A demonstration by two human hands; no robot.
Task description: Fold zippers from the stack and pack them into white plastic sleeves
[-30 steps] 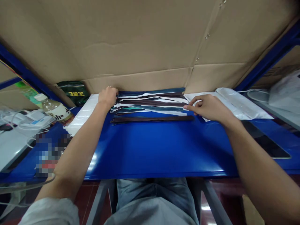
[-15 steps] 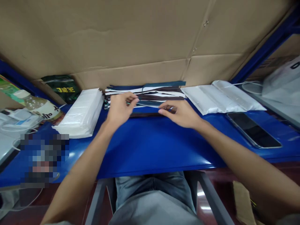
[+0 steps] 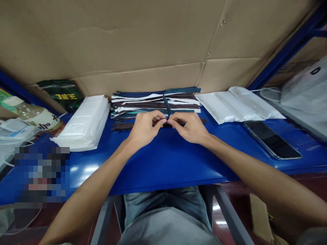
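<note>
Zippers (image 3: 143, 101) in dark blue, white, brown and teal lie in a flat pile against the cardboard. From the back of the pile, one dark blue zipper (image 3: 166, 103) bends forward across the others to my fingertips. My left hand (image 3: 148, 125) pinches at its near end, thumb against fingers. My right hand (image 3: 189, 125) pinches at the same spot, its fingertips almost touching the left ones. The very tip of the zipper is hidden between the fingers. A brown zipper (image 3: 121, 127) lies at the front, partly under my hands.
At the left are a stack of white plastic sleeves (image 3: 81, 122), a drink bottle (image 3: 38, 114) and a dark green bag (image 3: 62, 94). White packets (image 3: 230, 105) and a phone (image 3: 273, 139) lie to the right. A cardboard wall (image 3: 127, 41) stands behind the blue tabletop (image 3: 163, 160).
Both hands have come together and closed into pinches. The dark blue zipper now slants from the pile to the fingertips. The view has shifted slightly.
</note>
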